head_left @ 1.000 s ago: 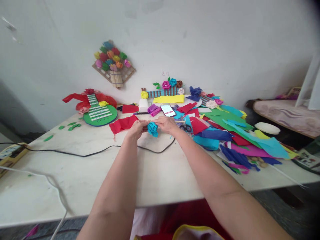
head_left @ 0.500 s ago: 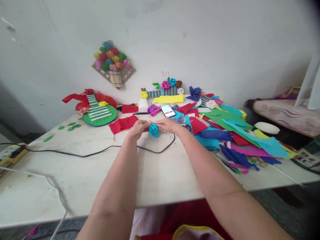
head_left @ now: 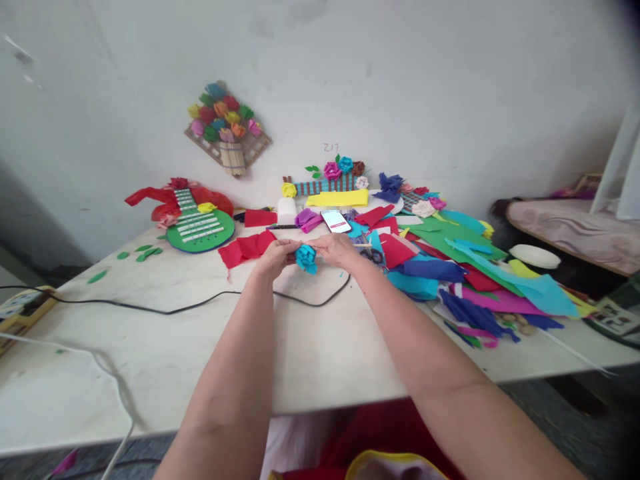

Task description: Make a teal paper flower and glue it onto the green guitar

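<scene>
A blue crepe paper flower (head_left: 306, 259) is held above the table between my two hands. My left hand (head_left: 281, 257) is closed on its left side, with the fingers pinched at the petals. From the right, my right hand (head_left: 334, 249) pinches the flower's upper edge. The fingertips are partly hidden by the paper. Just beyond my hands lies a phone (head_left: 335, 222) with its screen lit. Left of my left hand is a piece of red crepe paper (head_left: 246, 249). Scissors (head_left: 373, 255) lie right of my right hand.
Many coloured paper sheets (head_left: 480, 267) cover the table's right side. A green paper guitar (head_left: 200, 230) lies at the back left, near cut green leaves (head_left: 147, 253). A black cable (head_left: 165, 311) crosses the table (head_left: 200, 367). A power strip (head_left: 25, 313) sits at the left edge.
The blue flower has turned slightly, so more of its petal face shows. My right hand has shifted a little to the left, and more of the scissors is visible.
</scene>
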`<control>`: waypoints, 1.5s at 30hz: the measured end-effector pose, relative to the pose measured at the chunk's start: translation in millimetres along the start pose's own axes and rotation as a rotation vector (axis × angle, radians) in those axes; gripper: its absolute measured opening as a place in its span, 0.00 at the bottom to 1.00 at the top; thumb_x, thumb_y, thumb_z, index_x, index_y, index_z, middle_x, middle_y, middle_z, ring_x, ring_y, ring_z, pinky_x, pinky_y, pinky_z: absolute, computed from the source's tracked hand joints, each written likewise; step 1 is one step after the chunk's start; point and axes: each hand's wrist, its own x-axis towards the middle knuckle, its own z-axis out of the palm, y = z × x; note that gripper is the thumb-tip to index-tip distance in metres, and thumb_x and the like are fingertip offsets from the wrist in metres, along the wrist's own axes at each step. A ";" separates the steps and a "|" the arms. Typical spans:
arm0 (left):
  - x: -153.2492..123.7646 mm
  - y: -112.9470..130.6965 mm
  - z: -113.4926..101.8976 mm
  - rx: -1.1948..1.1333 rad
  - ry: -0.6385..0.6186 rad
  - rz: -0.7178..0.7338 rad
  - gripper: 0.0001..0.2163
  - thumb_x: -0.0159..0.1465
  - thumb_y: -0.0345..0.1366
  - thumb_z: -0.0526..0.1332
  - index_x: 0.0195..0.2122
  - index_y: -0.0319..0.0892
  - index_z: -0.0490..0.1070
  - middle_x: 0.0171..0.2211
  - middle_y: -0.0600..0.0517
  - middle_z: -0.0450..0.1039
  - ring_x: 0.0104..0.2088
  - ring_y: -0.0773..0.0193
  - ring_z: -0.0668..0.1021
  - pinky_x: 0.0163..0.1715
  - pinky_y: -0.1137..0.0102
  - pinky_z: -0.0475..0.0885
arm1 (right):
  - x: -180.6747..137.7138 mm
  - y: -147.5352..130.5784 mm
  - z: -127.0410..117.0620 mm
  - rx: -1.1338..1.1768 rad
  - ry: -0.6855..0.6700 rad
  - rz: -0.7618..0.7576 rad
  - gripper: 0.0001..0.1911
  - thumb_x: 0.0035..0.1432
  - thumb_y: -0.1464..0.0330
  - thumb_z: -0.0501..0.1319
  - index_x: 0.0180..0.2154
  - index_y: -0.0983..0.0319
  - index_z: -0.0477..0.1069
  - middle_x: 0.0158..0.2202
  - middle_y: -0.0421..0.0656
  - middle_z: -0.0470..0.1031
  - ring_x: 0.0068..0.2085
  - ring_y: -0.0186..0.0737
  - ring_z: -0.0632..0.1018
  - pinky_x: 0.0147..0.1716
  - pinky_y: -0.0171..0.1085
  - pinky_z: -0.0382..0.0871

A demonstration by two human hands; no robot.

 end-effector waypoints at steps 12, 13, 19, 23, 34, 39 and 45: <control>4.6 -0.2 -0.3 -0.075 0.104 -0.087 0.09 0.49 0.37 0.65 0.25 0.36 0.72 0.23 0.48 0.74 0.24 0.63 0.76 0.29 0.68 0.72 | -2.1 -7.2 -1.3 -0.081 0.063 -0.059 0.18 0.57 0.66 0.53 0.48 0.50 0.71 0.39 0.41 0.77 0.38 0.39 0.75 0.33 0.33 0.59; 4.4 0.5 0.5 -0.084 0.111 -0.097 0.09 0.49 0.37 0.65 0.25 0.36 0.72 0.22 0.48 0.74 0.24 0.63 0.76 0.29 0.68 0.72 | -2.2 -8.0 -1.7 -0.081 0.066 -0.056 0.18 0.57 0.67 0.52 0.48 0.49 0.71 0.39 0.40 0.77 0.38 0.39 0.75 0.32 0.33 0.58; 1.7 3.7 4.1 -0.101 0.144 -0.109 0.06 0.48 0.34 0.64 0.24 0.36 0.72 0.21 0.49 0.73 0.22 0.65 0.75 0.28 0.69 0.72 | -4.0 -13.6 -3.8 -0.126 0.055 -0.051 0.17 0.58 0.67 0.51 0.47 0.53 0.72 0.37 0.43 0.77 0.38 0.40 0.74 0.30 0.33 0.56; 2.4 1.5 2.5 -0.076 0.136 -0.050 0.09 0.46 0.36 0.66 0.22 0.36 0.71 0.20 0.49 0.72 0.22 0.64 0.75 0.28 0.68 0.71 | -4.2 -10.4 -0.8 -0.155 0.055 -0.063 0.18 0.58 0.67 0.51 0.48 0.52 0.71 0.36 0.43 0.77 0.38 0.40 0.74 0.31 0.33 0.57; 3.3 -2.1 0.0 0.046 0.064 0.034 0.13 0.42 0.41 0.70 0.21 0.36 0.70 0.19 0.50 0.72 0.21 0.66 0.74 0.28 0.69 0.69 | -2.2 6.0 0.9 0.176 -0.017 0.012 0.19 0.58 0.66 0.53 0.50 0.51 0.70 0.48 0.38 0.74 0.46 0.37 0.75 0.43 0.32 0.65; 1.0 0.2 3.5 0.090 0.034 0.074 0.13 0.42 0.41 0.70 0.20 0.38 0.70 0.18 0.52 0.71 0.21 0.66 0.73 0.28 0.69 0.68 | -4.4 14.1 -0.4 0.367 -0.140 0.065 0.20 0.58 0.64 0.52 0.52 0.56 0.69 0.38 0.39 0.79 0.31 0.33 0.77 0.35 0.31 0.67; 0.1 2.1 4.3 0.096 0.028 0.107 0.13 0.42 0.41 0.71 0.21 0.37 0.72 0.19 0.50 0.72 0.21 0.66 0.73 0.29 0.68 0.68 | -3.1 15.8 1.9 0.377 -0.098 0.052 0.19 0.58 0.65 0.54 0.50 0.55 0.70 0.44 0.40 0.77 0.35 0.35 0.77 0.37 0.33 0.69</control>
